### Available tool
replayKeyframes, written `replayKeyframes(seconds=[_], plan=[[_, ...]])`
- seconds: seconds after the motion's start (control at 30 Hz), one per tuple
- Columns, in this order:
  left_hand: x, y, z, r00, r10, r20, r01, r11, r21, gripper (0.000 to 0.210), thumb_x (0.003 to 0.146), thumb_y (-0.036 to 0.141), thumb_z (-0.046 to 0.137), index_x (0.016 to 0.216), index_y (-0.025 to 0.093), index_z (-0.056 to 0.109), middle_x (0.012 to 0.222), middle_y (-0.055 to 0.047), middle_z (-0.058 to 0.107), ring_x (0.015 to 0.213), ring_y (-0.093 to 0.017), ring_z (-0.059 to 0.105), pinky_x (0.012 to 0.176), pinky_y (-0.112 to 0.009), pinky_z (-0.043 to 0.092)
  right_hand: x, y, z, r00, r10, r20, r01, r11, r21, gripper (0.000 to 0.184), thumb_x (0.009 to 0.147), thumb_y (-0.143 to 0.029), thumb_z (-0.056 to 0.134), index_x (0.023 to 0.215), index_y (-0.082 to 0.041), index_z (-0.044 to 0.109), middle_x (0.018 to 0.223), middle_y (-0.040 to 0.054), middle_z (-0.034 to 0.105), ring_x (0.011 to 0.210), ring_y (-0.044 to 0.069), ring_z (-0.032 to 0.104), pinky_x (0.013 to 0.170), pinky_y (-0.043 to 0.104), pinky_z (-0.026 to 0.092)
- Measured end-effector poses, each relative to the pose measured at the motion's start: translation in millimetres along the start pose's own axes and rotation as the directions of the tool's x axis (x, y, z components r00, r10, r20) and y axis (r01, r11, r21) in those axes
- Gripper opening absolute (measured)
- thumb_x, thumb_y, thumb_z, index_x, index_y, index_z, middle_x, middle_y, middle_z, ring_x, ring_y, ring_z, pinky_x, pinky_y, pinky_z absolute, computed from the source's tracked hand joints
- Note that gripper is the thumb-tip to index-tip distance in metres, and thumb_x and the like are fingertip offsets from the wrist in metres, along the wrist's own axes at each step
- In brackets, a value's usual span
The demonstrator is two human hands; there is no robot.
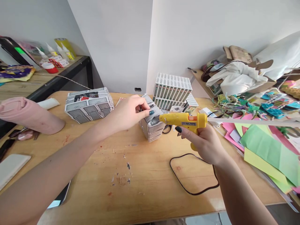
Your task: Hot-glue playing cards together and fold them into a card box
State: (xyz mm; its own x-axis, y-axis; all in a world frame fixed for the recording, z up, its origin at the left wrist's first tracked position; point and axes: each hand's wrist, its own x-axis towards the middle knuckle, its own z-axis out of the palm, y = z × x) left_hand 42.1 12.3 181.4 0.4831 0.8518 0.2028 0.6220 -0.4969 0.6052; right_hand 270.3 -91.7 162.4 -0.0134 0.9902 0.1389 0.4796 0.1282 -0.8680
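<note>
My right hand is wrapped round the grip of a yellow hot glue gun, with a glue stick coming out of its back end. The gun's nozzle points left, at the top edge of a small box made of grey patterned playing cards. Bent over that box's top, my left hand grips it with thumb and fingers; some fingertips are hidden. A larger box of the same cards stands to the left, with red and dark pieces showing in its opening.
Stacked card packs stand behind the small box. A black cord loops near the table's front. Coloured paper lies at right, a pink roll-shaped case and a phone at left. Glue bottles stand on a side shelf.
</note>
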Motion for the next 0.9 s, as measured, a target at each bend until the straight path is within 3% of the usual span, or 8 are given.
replayKeyframes(seconds=[0.33,0.53,0.63,0.9], plan=[[-1.3,-3.4,-0.2,1.0,-0.024,-0.002,0.024,0.999,-0.031,0.009,0.08,0.029,0.063,0.074,0.022,0.066,0.081,0.002,0.063,0.067,-0.011,0.055,0.059,-0.027,0.039,-3.8,-4.3,-4.3,0.999,-0.041,0.009,0.042,0.979,-0.198,0.033,0.089,-0.05,0.055,0.098,-0.02,0.068,0.068,0.0003,0.061,0.059,0.014,0.053,0.053,0.027,0.043],[-0.3,-5.3,0.7,0.999,-0.036,-0.002,0.036,0.998,-0.051,0.009,0.079,0.029,0.064,0.073,0.021,0.066,0.08,0.002,0.064,0.068,-0.012,0.056,0.062,-0.028,0.04,-11.8,-10.6,-7.4,0.999,-0.035,-0.006,0.032,0.959,-0.28,0.037,0.089,-0.05,0.054,0.107,-0.021,0.066,0.085,0.0048,0.067,0.069,0.018,0.058,0.06,0.031,0.048],[-0.5,-5.2,0.3,0.999,-0.047,0.007,0.047,0.997,-0.058,0.009,0.078,0.028,0.064,0.073,0.021,0.066,0.079,0.002,0.064,0.068,-0.012,0.056,0.062,-0.028,0.04,-12.5,-11.7,-9.9,1.0,-0.017,0.007,0.019,0.952,-0.304,0.037,0.09,-0.05,0.052,0.108,-0.021,0.065,0.081,0.0039,0.066,0.066,0.017,0.056,0.058,0.03,0.047],[-0.4,-2.3,-0.7,0.999,-0.034,0.014,0.034,0.999,-0.032,0.01,0.078,0.027,0.063,0.07,0.02,0.065,0.079,0.002,0.063,0.065,-0.01,0.053,0.06,-0.027,0.038,-3.6,-29.9,-18.6,0.99,-0.102,0.095,0.135,0.873,-0.469,0.026,0.091,-0.042,0.051,0.093,-0.021,0.065,0.071,0.0021,0.063,0.062,0.017,0.057,0.055,0.03,0.046]])
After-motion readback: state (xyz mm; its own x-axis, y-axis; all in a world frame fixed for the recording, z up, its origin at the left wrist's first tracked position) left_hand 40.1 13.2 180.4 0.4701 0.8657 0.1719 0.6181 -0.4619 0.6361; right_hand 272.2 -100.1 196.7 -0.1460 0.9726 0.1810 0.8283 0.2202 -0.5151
